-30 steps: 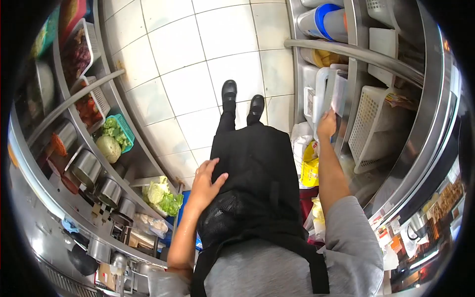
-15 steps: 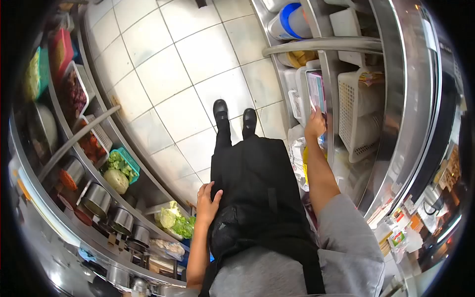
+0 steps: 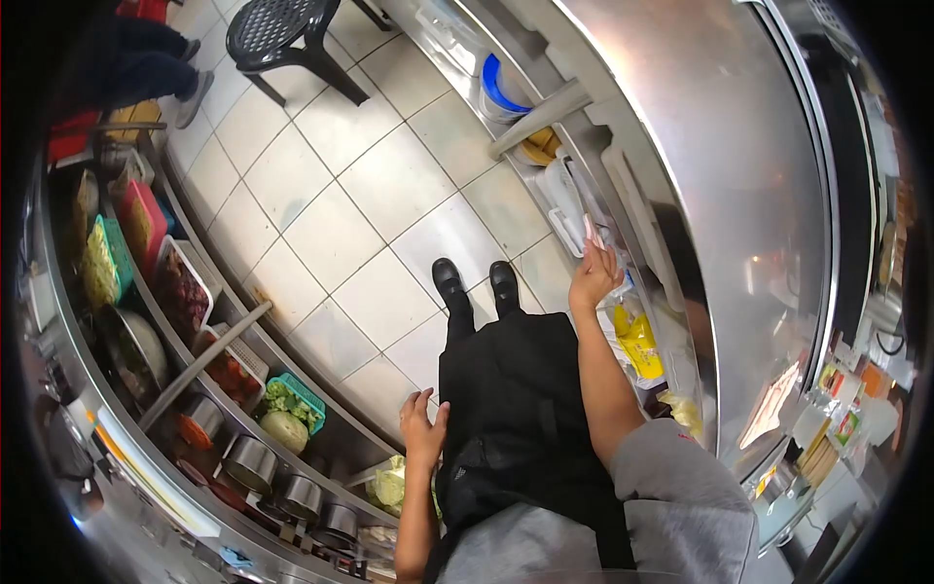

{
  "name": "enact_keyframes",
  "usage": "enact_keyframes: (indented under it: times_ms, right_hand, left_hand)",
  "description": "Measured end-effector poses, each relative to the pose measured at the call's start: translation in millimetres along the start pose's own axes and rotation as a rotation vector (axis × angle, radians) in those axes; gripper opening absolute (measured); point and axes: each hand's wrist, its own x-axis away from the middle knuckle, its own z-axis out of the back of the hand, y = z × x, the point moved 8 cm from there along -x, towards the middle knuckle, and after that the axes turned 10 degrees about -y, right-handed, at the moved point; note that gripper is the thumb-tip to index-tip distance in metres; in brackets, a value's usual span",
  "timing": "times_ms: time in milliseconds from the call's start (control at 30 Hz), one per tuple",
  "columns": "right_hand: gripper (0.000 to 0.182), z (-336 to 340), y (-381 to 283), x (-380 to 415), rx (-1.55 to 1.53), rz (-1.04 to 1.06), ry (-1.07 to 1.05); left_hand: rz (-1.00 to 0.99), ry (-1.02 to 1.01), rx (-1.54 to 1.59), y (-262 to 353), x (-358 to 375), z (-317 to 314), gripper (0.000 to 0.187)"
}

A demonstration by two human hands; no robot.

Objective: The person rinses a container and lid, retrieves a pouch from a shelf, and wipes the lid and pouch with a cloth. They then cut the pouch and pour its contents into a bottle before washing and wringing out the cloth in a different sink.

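Observation:
My right hand (image 3: 596,273) reaches to the lower shelf on the right, its fingers closed on the near end of a thin, pinkish flat item (image 3: 592,232). Beside that item lies a white plastic container (image 3: 564,200). Just below the hand, a yellow packet (image 3: 637,341) rests on the shelf. My left hand (image 3: 423,428) hangs beside the black apron (image 3: 511,389), fingers apart, holding nothing.
Left shelves hold a green basket of vegetables (image 3: 295,404), metal pots (image 3: 250,462) and a pink basket (image 3: 143,226). A black chair (image 3: 282,24) stands on the tiled floor (image 3: 360,195). Another person's legs (image 3: 146,58) show at the upper left.
The view has shifted, bringing the chair and another person's legs into sight. My right hand has drawn the thin item partly toward me. The white mesh basket on the right is no longer visible.

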Motion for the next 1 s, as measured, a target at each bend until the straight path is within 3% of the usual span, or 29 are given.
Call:
enact_keyframes:
  times_ms: [133,200,267,300,400,433,500,600,633,700,767,833,867,900,933,1000]
  right_hand:
    - [0.023,38,-16,15,-0.225,-0.036,-0.152]
    - [0.017,58,-33,36,-0.822,-0.049,-0.258]
    - [0.017,87,-62,71,-1.048,-0.171,-0.555]
    - [0.015,100,-75,88,-1.181,-0.224,-0.655]
    - [0.014,164,-121,112,-1.534,-0.221,-0.812]
    - [0.015,192,-131,106,-1.538,-0.132,-0.762]
    - [0.018,244,-135,96,-1.511,0.006,-0.621]
    - [0.021,312,-113,90,-1.457,0.12,-0.322]
    - [0.024,341,-103,91,-1.273,0.196,-0.21]
    - [0.025,383,-67,100,-1.295,0.107,-0.02]
    - [0.027,425,-15,109,-1.232,0.07,0.165]
    - [0.025,453,65,124,-1.201,-0.082,0.286]
    - [0.024,480,105,146,-0.918,-0.197,0.505]
    - [0.025,498,193,187,-0.922,-0.417,0.724]
    - [0.026,505,241,213,-0.922,-0.568,0.852]
    - [0.031,544,327,255,-0.565,-0.736,0.932]
  left_hand:
    - [-0.025,-0.061,0.04,28,-5,1,0.046]
    - [-0.063,-0.13,0.103,50,-4,1,0.053]
    - [-0.112,-0.204,0.592,75,-6,-3,0.071]
    - [-0.101,-0.238,0.605,90,-9,3,0.084]
    - [-0.373,-0.213,0.746,157,-8,38,0.077]
    - [-0.481,-0.215,0.823,183,-4,45,0.063]
    - [-0.452,-0.286,0.824,218,14,51,0.044]
    - [-0.585,-0.428,0.737,278,44,47,0.035]
    - [-0.697,-0.462,0.691,296,46,49,0.034]
    - [-0.83,-0.533,0.609,338,63,49,0.034]
    - [-0.995,-0.417,0.304,390,90,43,0.039]
    - [-1.035,-0.324,0.143,429,75,23,0.039]
    - [-1.02,-0.37,0.064,446,68,3,0.042]
    - [-1.003,-0.398,-0.022,464,72,-20,0.046]
    - [-1.01,-0.384,-0.019,472,41,-34,0.046]
    - [-1.208,-0.229,-0.142,486,-7,-70,0.055]
